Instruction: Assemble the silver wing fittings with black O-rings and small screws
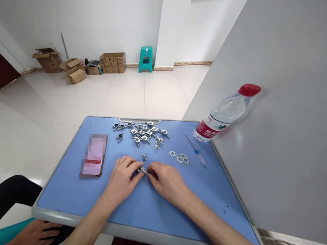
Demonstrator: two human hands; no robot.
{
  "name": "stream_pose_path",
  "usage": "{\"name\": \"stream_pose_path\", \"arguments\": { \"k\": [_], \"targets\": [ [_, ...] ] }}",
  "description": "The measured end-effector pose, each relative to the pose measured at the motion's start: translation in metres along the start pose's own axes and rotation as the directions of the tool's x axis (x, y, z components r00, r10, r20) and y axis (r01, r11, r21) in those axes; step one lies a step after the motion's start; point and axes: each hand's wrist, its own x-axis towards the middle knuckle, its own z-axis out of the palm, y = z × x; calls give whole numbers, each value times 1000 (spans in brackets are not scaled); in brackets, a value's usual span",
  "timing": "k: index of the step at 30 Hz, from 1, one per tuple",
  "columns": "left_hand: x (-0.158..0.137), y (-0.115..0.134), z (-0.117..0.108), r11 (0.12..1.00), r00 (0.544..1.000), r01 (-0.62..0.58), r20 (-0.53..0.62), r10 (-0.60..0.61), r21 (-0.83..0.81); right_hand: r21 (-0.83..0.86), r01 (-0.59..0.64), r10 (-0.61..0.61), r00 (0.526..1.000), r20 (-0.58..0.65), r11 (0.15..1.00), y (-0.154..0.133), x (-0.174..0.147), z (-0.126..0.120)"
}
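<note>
My left hand grips a small silver metal fitting between thumb and fingers, just above the blue table top. My right hand pinches the stem at the fitting's right end; the fingertips partly hide it. Just beyond my hands sits a little heap of small screws. Further back lies a pile of similar metal fittings, several with flanges and stems. Flat oval gasket-like plates rest to the right, overlapping in part. Beside them is a screwdriver with a clear and blue handle.
A phone lies at the left of the blue table. A red-capped water bottle stands at the back right, against a grey panel. Cardboard boxes and a teal stool stand by the wall. Another person's hand shows at lower left.
</note>
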Motion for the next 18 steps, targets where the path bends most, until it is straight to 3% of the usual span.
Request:
{"name": "stream_pose_path", "arguments": {
  "k": [10,18],
  "targets": [
    [-1,-5,4,999,998,-39,-46,38,-19,-4,-11,12,999,30,1000,-3,-1,2],
    [-2,-5,4,999,1000,-11,-6,11,-52,17,23,-24,999,28,1000,-2,-2,8]
  ]
}}
